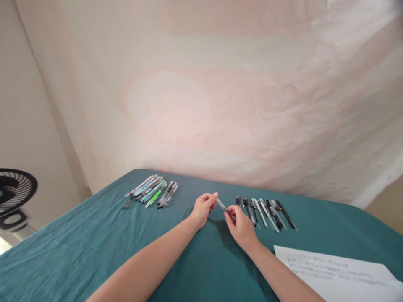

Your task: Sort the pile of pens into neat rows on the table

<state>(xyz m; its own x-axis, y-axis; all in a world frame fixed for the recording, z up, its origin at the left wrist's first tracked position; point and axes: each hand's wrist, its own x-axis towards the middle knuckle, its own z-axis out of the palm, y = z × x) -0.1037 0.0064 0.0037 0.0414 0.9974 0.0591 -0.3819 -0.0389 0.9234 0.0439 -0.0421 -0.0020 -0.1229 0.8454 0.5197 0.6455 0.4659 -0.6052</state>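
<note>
A slim pen (221, 204) with a clear barrel and a dark end is held above the table between my two hands. My left hand (204, 208) pinches its upper left end with thumb and fingertips. Around the dark lower end, the fingers of my right hand (241, 224) are closed. Just right of that hand lies a group of pens (267, 214), mostly black, grey and pale blue, side by side. Farther off to the left is another group of pens (151, 191), among them a bright green pen (153, 198).
A dark green cloth (103, 243) covers the table. At the front right lies a sheet of paper (333, 268) with handwritten lines. A black fan (15, 193) stands beyond the left edge. Behind the table hangs a pale sheet (220, 105).
</note>
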